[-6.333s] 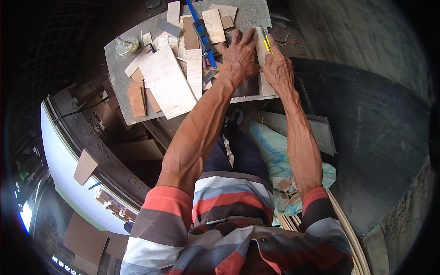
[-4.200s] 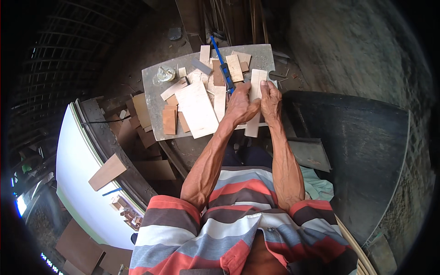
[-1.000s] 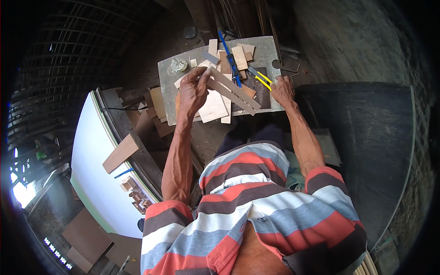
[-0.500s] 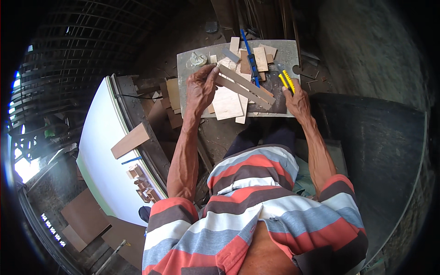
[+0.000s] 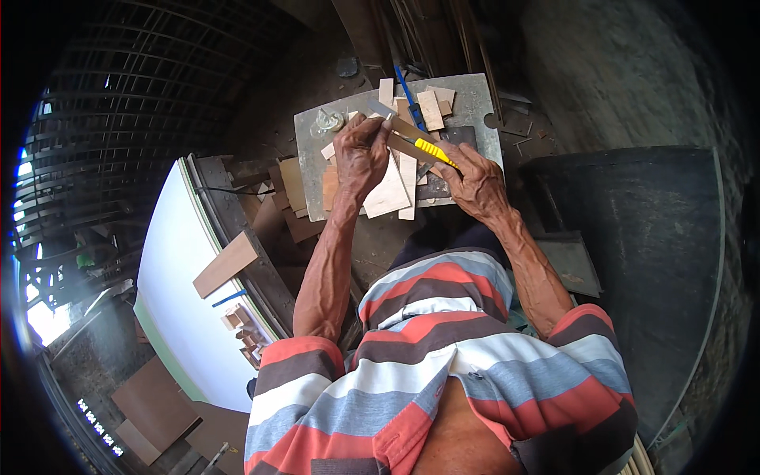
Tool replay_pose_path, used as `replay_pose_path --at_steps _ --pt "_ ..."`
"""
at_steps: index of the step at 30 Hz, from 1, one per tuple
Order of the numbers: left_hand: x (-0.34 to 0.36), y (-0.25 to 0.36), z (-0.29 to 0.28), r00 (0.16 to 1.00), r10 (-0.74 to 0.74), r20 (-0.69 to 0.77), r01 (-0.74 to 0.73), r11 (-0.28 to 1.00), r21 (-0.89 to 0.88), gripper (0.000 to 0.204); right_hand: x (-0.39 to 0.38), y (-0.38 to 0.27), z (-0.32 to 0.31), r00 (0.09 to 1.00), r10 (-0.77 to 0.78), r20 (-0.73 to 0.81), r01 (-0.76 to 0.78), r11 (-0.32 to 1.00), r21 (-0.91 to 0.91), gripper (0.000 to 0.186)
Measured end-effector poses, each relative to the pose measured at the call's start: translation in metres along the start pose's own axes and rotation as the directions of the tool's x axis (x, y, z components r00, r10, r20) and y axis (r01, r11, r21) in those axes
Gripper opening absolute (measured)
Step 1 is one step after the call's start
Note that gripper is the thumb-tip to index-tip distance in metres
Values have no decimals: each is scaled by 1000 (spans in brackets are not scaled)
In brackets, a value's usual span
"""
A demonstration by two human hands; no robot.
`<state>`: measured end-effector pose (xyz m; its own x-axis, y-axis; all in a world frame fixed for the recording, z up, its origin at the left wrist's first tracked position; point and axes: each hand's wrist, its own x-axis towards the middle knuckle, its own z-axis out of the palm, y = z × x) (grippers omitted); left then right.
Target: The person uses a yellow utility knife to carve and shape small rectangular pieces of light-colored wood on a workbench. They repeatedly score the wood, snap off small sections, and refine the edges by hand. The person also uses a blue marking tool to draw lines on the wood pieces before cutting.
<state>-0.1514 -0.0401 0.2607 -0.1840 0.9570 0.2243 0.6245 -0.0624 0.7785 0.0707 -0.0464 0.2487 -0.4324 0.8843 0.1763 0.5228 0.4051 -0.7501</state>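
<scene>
My left hand (image 5: 360,158) is closed round the upper end of pale brown wooden strips (image 5: 404,127), held raised over the worktable (image 5: 313,131). My right hand (image 5: 479,182) grips a yellow-handled utility knife (image 5: 431,150), which lies across the strips, its front end near my left fingertips; whether the blade touches the wood is unclear. Below are scattered pale and brown wood offcuts (image 5: 388,190), a blue bar tool (image 5: 416,115) and a clear container with creamy contents (image 5: 328,121) at the left.
At the left, a white panel (image 5: 174,317) carries a loose board (image 5: 226,265) and small wooden blocks (image 5: 245,340). Brown sheets (image 5: 154,396) lie lower left. A large dark panel (image 5: 633,229) stands at the right, beside a rough wall. A lattice wall rises at far left.
My right hand has picked up the knife from the table and moved it leftward onto the strips. My left hand has raised the strips, which earlier lay under both hands.
</scene>
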Motion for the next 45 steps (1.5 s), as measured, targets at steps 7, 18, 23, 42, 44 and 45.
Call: replay_pose_path --at_steps 7,18,23,42,44,45 --pt "17 42 -15 954 228 -194 -212 972 99 5 -48 63 14 987 134 -93 -157 936 -314 28" --pt "36 30 -60 996 21 -83 -12 994 107 12 -98 133 -19 728 686 -5 -679 721 139 28" --pt "19 -2 -50 972 -210 105 222 966 -132 18 -18 79 10 900 430 67 -429 849 308 38" --pt "-33 -75 4 656 -753 60 599 470 -649 26 -9 88 92 783 605 144 -594 660 459 32" --pt "-36 -83 4 697 -717 -17 556 554 -619 26 -4 115 95 817 560 135 -575 806 139 37" --pt "-36 -84 3 708 -704 -54 543 592 -596 25 1 124 97 789 588 181 -608 788 92 39"
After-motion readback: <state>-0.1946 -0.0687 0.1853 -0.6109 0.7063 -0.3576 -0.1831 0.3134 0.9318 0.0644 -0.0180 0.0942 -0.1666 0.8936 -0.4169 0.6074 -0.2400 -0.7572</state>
